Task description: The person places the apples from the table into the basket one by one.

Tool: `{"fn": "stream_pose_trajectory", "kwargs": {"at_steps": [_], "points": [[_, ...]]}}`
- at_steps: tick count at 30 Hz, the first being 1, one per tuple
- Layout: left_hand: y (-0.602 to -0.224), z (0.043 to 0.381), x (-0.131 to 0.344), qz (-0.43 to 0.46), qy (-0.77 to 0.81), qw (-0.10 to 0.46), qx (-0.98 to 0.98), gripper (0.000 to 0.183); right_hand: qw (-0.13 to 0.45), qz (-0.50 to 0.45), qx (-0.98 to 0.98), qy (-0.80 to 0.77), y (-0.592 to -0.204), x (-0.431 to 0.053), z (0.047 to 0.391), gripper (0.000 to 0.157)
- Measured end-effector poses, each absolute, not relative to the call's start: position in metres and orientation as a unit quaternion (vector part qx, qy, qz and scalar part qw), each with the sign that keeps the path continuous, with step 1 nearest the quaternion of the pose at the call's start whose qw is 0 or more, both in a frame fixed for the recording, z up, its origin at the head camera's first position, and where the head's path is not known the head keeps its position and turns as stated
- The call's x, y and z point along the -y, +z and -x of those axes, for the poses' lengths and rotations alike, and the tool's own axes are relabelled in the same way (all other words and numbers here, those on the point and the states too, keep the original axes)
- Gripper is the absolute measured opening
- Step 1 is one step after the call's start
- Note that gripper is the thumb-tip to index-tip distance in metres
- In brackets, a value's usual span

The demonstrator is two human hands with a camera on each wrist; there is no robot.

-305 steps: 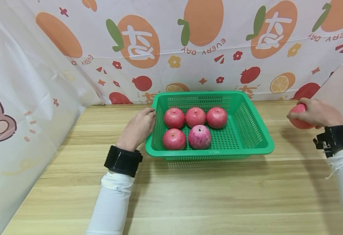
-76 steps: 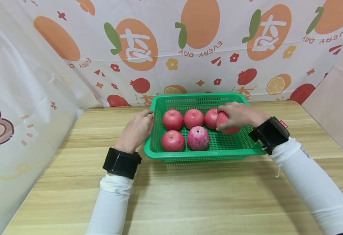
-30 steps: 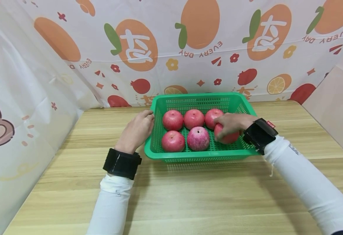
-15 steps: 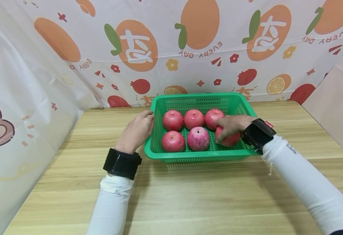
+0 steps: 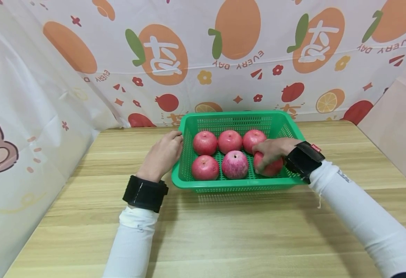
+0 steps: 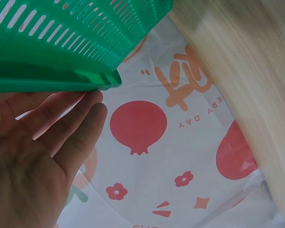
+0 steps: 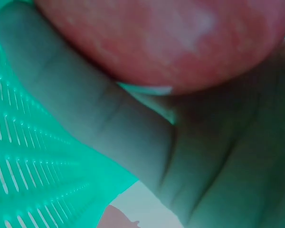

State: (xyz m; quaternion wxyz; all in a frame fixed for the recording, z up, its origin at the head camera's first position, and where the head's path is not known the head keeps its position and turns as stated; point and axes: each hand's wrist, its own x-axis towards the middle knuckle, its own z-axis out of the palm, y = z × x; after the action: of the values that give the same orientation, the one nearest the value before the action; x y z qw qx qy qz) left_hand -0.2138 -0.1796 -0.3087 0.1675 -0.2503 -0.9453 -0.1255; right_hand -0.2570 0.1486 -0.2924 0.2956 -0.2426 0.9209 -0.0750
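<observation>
A green plastic basket [image 5: 244, 184] stands on the table with several red apples [image 5: 205, 143] and a streaked pink-purple apple [image 5: 235, 165] in it. Inside its right part, my right hand [image 5: 272, 150] grips a red apple [image 5: 273, 167] from above, low over the basket floor, beside the streaked one. The right wrist view shows a finger lying along the underside of that apple [image 7: 180, 38]. My left hand [image 5: 162, 154] is at the basket's left side. In the left wrist view, its fairly straight fingers [image 6: 78, 137] touch the rim from outside; the thumb is hidden.
The basket sits on a light wooden table [image 5: 223, 231], near its back edge. Behind it hangs a white cloth [image 5: 196, 38] printed with fruit, which also covers the left side. A pale panel [image 5: 397, 127] borders the table on the right.
My right hand has brought the apple from the right end of the table into the basket and lowered it beside the streaked one. Over the last second it barely moves. The left hand stays put.
</observation>
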Motion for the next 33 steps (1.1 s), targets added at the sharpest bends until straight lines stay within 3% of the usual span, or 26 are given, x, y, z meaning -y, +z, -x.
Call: {"fn": "stream_pose_trajectory", "kwargs": {"at_steps": [13, 20, 33], "points": [[-0.3092, 0.2138, 0.1798, 0.251, -0.126, 0.169, 0.945, 0.023, 0.314, 0.213, -0.921, -0.087, -0.2925, -0.149, 0.256, 0.058], [-0.3085, 0.2134, 0.179, 0.247, -0.126, 0.165, 0.947, 0.024, 0.322, 0.205, -0.918, -0.107, -0.2895, -0.1509, 0.2567, 0.07], [-0.3083, 0.2134, 0.18, 0.249, -0.131, 0.165, 0.945, 0.024, 0.313, 0.213, -0.919, -0.107, -0.2881, -0.1495, 0.255, 0.061]]}}
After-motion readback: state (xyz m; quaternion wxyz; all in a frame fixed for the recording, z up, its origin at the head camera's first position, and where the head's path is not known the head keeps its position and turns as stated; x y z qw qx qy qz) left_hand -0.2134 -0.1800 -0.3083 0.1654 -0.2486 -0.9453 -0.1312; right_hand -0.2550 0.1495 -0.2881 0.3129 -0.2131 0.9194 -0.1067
